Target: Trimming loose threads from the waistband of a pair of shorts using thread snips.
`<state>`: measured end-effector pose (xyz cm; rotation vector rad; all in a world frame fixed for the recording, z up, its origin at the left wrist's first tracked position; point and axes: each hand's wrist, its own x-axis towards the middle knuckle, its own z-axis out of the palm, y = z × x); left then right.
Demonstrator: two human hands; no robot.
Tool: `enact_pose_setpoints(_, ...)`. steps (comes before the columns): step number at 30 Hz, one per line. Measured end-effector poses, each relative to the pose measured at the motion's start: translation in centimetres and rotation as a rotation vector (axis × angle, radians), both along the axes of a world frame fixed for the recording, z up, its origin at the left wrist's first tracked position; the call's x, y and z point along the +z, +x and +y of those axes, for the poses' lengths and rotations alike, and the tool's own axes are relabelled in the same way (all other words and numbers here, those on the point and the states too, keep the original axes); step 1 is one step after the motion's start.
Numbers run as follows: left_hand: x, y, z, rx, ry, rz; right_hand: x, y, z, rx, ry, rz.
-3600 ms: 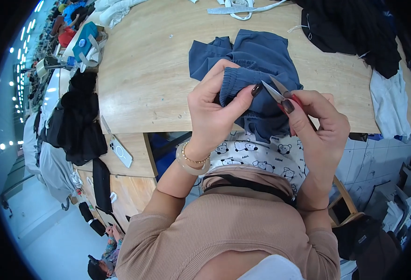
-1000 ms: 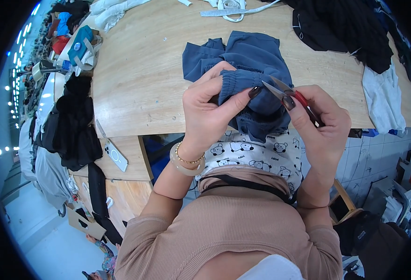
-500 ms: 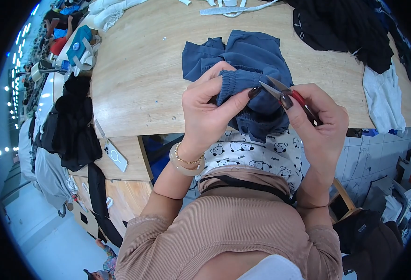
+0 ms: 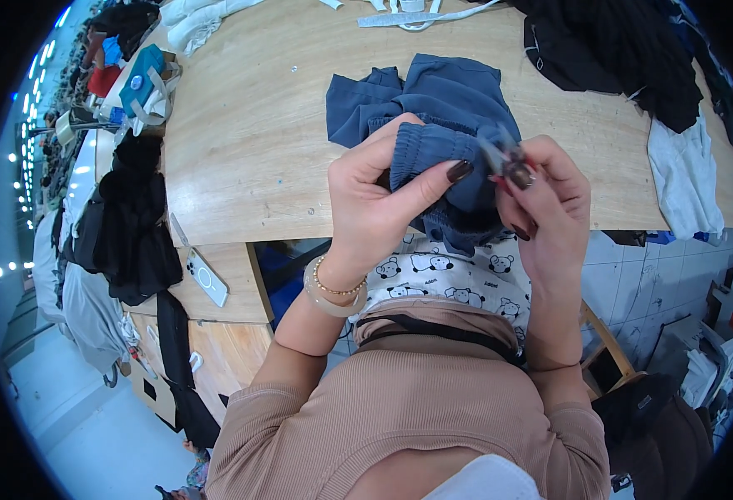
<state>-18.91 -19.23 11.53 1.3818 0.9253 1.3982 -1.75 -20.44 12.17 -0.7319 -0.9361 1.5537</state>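
Note:
A dark blue garment (image 4: 458,83) with a gathered elastic edge lies bunched over the table's near edge. My left hand (image 4: 375,192) grips that elastic edge, the thumb on top and the fingers tucked behind the cloth. In my right hand (image 4: 550,196) is a pair of red-handled thread snips (image 4: 500,158), smeared by motion. Their blades point up and to the left, close beside the elastic edge; whether they touch it I cannot tell.
Black clothing (image 4: 608,50) and a white cloth (image 4: 685,175) lie on the right of the wooden table (image 4: 241,142). At the left are a phone (image 4: 206,277), black fabric (image 4: 129,233) and a teal box (image 4: 142,83). White strips (image 4: 416,18) rest at the far edge.
My right hand has shifted left and turned, its fingers now curled closer round the snips. The left hand and the garment have barely moved.

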Motion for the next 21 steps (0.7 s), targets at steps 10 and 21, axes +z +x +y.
enact_pose_setpoints(10, -0.1, 0.0, 0.0, 0.066, 0.056, 0.081, 3.2, 0.3, -0.9, -0.245, 0.180, -0.682)
enact_pose_setpoints(21, -0.1, -0.1, -0.2, 0.056, 0.089, 0.160, 2.6, 0.1, -1.0, -0.276, 0.168, -0.717)
